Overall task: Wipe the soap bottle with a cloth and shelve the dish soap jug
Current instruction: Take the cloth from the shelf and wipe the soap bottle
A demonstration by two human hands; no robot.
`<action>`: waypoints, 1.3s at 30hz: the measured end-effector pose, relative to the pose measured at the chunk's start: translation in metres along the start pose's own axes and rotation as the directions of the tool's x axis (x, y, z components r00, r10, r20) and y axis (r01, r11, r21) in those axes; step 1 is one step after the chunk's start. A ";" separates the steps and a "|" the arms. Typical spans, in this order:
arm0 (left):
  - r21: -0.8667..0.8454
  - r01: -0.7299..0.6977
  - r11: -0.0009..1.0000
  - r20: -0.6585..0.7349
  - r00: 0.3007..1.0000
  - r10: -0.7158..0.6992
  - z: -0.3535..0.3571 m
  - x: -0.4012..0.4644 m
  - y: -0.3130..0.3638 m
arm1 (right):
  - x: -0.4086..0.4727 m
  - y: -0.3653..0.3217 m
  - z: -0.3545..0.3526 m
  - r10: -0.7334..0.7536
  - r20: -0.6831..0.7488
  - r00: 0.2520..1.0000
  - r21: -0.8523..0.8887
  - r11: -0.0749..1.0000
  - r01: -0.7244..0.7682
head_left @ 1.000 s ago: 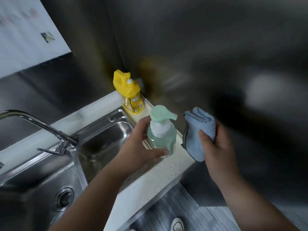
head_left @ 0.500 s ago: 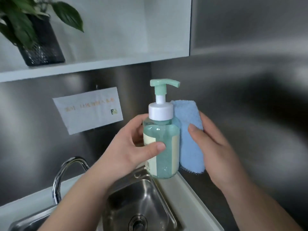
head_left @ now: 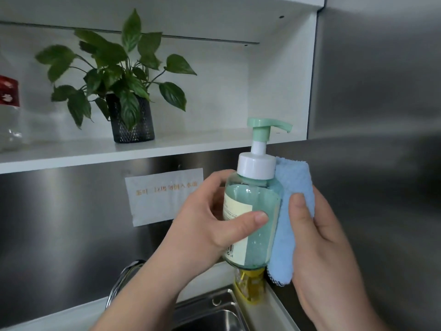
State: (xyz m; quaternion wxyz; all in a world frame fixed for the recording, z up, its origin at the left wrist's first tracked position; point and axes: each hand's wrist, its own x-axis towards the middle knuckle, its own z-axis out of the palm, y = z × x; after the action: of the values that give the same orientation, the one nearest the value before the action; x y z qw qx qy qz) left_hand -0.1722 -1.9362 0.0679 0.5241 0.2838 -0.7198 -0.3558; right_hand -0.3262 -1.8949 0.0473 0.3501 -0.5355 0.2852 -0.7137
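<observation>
My left hand (head_left: 210, 225) grips a clear soap bottle (head_left: 260, 211) of green liquid with a white collar and mint pump, held upright in the air before the steel wall. My right hand (head_left: 319, 237) holds a folded light blue cloth (head_left: 292, 187) pressed flat against the bottle's right side. Below the bottle, the yellow dish soap jug (head_left: 250, 286) stands on the counter ledge in the corner, mostly hidden by the bottle. A white shelf (head_left: 191, 145) runs above, at pump height.
A potted green plant (head_left: 128, 115) stands on the shelf, with a clear bottle with a red label (head_left: 8, 111) at its far left. A paper notice (head_left: 164, 195) is stuck on the steel backsplash. A faucet (head_left: 121, 280) and steel sink (head_left: 214, 314) lie below.
The bottle was lifted from the counter up to shelf height. The view tilted upward, and the cloth went from apart from the bottle to pressed against its right side.
</observation>
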 end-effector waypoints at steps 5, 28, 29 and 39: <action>0.089 -0.021 0.996 -0.100 0.995 0.030 0.001 0.002 0.001 | 0.001 0.001 0.014 -0.138 -0.006 0.990 -0.222 0.966 0.133; -0.066 0.085 0.994 0.156 0.985 -0.074 -0.021 0.006 -0.016 | 0.012 -0.001 0.019 0.025 -0.046 0.999 -0.107 0.994 -0.030; -0.056 0.075 0.996 0.125 0.990 -0.067 -0.019 0.006 -0.016 | 0.010 0.000 0.021 -0.016 -0.034 0.999 -0.160 0.987 0.010; -0.187 0.042 0.981 0.086 0.996 -0.026 -0.005 -0.006 -0.010 | 0.004 -0.009 0.024 -0.049 -0.049 0.998 -0.153 0.987 0.041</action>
State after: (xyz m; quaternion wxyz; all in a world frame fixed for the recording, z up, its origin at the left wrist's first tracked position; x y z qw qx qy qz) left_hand -0.1650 -1.9389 0.0577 0.5122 0.2303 -0.6990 -0.4427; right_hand -0.3056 -1.8935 0.0623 0.2844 -0.5480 0.3355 -0.7115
